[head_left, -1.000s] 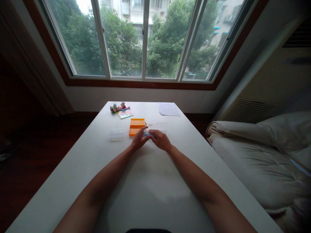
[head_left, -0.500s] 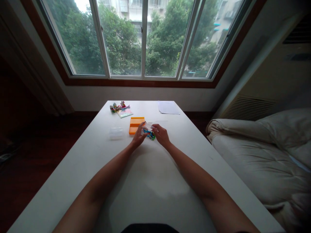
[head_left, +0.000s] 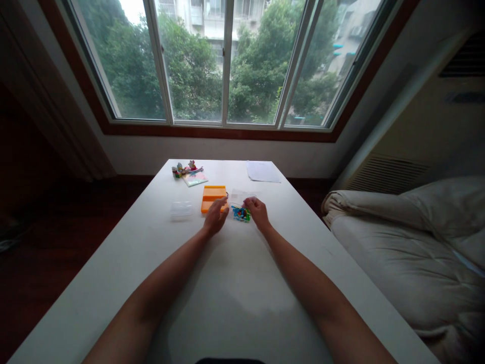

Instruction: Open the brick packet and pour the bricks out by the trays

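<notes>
Centre of frame, at a white table [head_left: 235, 303] under a wide window [head_left: 227, 60]: pinching the top edge of a small clear bag of coloured pieces [head_left: 241, 214] with the right hand [head_left: 258, 212], fingers closed on the plastic, and holding the bag low between both hands, whether on the tabletop or just above it not clear. Resting the left hand [head_left: 215, 217] open and flat just left of the bag, fingertips touching the near corner of an orange tray [head_left: 212, 195]. Sharing the table with a clear lidded box [head_left: 181, 210] left of the tray, a flat clear wrapper [head_left: 242, 194] just above the bag, and, toward the upper end, a white sheet [head_left: 262, 171] and small toys [head_left: 187, 168] beside a pastel card [head_left: 195, 178]. Sitting beside a rumpled pale duvet [head_left: 409, 237] filling the right of the frame.
</notes>
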Tool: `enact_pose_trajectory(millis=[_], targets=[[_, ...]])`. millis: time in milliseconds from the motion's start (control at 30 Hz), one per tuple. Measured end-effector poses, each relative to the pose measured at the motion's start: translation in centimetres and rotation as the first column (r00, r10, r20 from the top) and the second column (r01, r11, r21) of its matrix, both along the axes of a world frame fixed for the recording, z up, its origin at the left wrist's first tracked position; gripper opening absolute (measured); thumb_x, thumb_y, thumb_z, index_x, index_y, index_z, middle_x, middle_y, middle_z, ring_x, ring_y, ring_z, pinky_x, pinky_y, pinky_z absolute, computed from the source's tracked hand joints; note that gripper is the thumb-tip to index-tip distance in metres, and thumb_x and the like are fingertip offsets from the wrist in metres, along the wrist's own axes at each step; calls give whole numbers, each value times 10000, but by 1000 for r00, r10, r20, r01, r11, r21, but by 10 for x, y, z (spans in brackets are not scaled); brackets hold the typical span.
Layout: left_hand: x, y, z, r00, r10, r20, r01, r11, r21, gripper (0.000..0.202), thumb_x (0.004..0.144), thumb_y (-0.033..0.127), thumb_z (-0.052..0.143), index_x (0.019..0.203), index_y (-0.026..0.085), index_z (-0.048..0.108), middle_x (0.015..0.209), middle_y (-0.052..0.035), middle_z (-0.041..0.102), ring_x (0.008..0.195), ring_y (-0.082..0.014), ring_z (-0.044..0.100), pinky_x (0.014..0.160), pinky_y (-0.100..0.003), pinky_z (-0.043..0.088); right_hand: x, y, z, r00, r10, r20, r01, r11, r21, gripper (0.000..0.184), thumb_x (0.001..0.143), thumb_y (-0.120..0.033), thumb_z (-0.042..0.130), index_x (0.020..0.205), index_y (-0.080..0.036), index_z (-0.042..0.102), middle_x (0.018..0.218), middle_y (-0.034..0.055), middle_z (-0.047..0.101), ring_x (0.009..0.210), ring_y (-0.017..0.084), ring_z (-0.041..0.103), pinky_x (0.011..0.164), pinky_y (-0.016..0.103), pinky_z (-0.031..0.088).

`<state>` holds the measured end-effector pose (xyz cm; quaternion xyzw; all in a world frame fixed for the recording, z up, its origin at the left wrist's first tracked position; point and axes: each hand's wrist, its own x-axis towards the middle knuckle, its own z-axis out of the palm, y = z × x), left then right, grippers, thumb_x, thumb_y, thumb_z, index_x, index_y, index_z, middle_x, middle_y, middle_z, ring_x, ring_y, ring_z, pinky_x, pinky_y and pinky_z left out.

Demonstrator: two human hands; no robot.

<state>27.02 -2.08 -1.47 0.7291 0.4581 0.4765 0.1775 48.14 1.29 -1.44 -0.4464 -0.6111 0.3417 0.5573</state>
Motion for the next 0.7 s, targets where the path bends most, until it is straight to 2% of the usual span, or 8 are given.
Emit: enact_pose_trajectory(millis=[67, 133, 233, 300, 433, 567, 700], targets=[[-2, 0, -1, 982, 115, -148, -108, 993, 55, 398, 956, 301, 503, 1346, 253, 563, 1300, -100, 587, 1228, -273, 524, 1084, -476, 395, 16, 5, 3, 999, 2, -39, -2, 1000, 5, 473, 863, -675, 568, 873, -210, 652, 837, 37, 706, 822, 204, 675, 810, 361, 554], [-3, 4, -5, 944, 201, -261, -188, 979, 74, 358, 910, 276, 571, 1264, 265, 625, 1314, -96, 578, 1248, -298, 496, 1110, -505, 351, 32, 11, 6, 997, 60, -38, -60, 998, -3, 439, 861, -637, 593, 878, -205, 666, 893, 44, 718, 873, 203, 675, 851, 362, 543], [-3, 12, -13, 903, 245, -354, -236, 969, 70, 332, 853, 257, 643, 1183, 278, 669, 1315, -87, 568, 1240, -308, 485, 1122, -515, 321, 54, 17, 8, 981, 176, 78, -172, 983, -60, 403, 840, -594, 632, 854, -198, 701, 930, 50, 731, 909, 200, 666, 867, 346, 527], [-3, 18, -17, 898, 224, -379, -217, 974, 60, 335, 855, 265, 644, 1189, 281, 665, 1271, -85, 581, 1202, -295, 505, 1105, -500, 337, 67, 19, 8, 964, 188, 187, -176, 981, -78, 395, 823, -586, 643, 839, -199, 716, 900, 43, 733, 867, 195, 658, 825, 334, 525], [-1, 27, -19, 905, 120, -408, -122, 992, 23, 313, 872, 271, 629, 1182, 270, 672, 1110, -77, 609, 1079, -263, 563, 1028, -444, 405, 88, 20, 10, 923, 123, 364, -117, 992, -39, 391, 828, -584, 619, 832, -209, 729, 880, 34, 737, 828, 192, 640, 777, 319, 507], [1, 32, -18, 899, 100, -426, -111, 994, -2, 278, 880, 280, 626, 1151, 275, 688, 1049, -64, 613, 1024, -247, 586, 977, -410, 434, 92, 19, 2, 914, 122, 387, -116, 992, -41, 381, 846, -567, 598, 827, -211, 734, 920, 32, 744, 832, 192, 643, 767, 310, 495], [3, 36, -18, 891, 91, -444, -108, 994, -14, 257, 893, 278, 610, 1135, 265, 697, 1014, -65, 625, 979, -240, 596, 932, -391, 445, 76, 17, -12, 932, 62, 358, -65, 998, -4, 381, 853, -548, 591, 855, -199, 745, 853, 24, 736, 778, 187, 640, 738, 306, 494]])
